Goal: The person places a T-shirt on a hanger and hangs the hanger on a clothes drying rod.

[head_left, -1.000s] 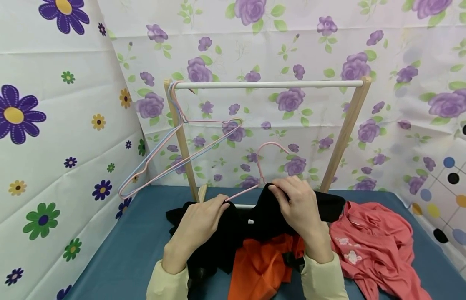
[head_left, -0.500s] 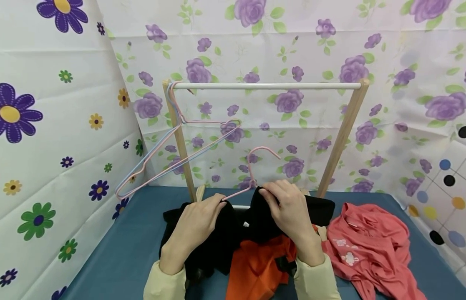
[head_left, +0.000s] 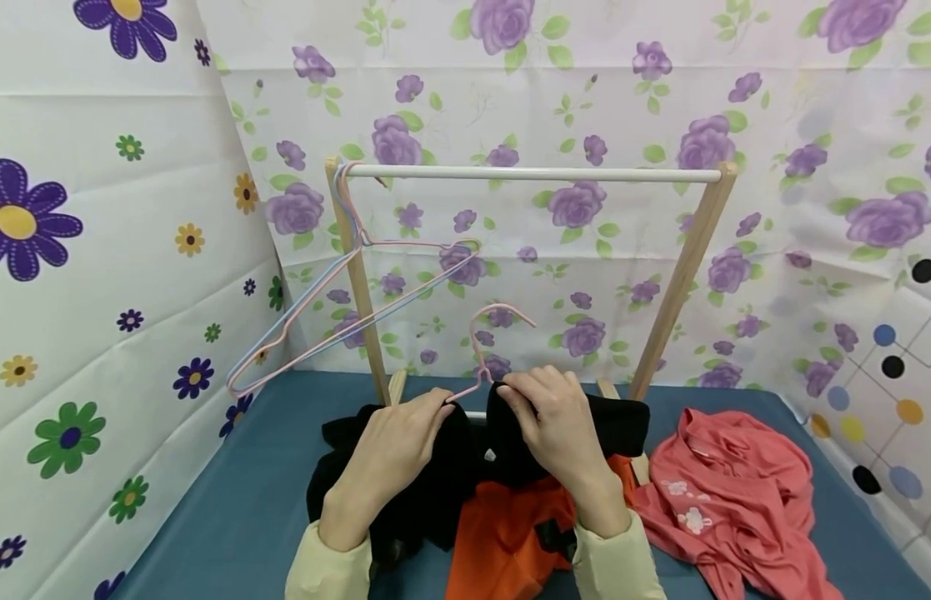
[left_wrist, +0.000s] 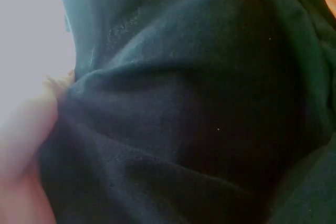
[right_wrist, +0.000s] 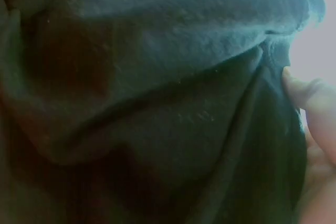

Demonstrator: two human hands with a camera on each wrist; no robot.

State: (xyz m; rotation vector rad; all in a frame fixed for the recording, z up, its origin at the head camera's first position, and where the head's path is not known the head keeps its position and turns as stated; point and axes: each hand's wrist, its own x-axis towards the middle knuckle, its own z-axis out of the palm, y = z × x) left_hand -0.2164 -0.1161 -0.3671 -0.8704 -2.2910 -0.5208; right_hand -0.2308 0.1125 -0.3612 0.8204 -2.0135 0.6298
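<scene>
In the head view a pink hanger (head_left: 483, 375) stands with its hook up, its lower part inside a black garment (head_left: 453, 467). My left hand (head_left: 393, 437) pinches the garment's edge where the hanger's left arm enters it. On the other side of the neck opening, my right hand (head_left: 555, 425) pinches the black fabric between thumb and fingers. A small white label shows at the neck. Both wrist views are filled by folds of the black fabric (left_wrist: 173, 108), with a thumb (right_wrist: 310, 95) pressing its edge in the right one. Orange cloth (head_left: 503, 525) shows below the black.
Behind the hands stands a clothes rack with a white rail (head_left: 540, 173) and wooden legs (head_left: 683, 283). Pink and blue hangers (head_left: 300, 296) hang at its left end. A coral-pink garment (head_left: 735, 492) lies crumpled at the right on the blue table surface (head_left: 232, 483).
My right hand has moved left toward my left hand, bringing the black fabric along. The pink hook has shifted left and sunk lower. Both hands keep their pinch.
</scene>
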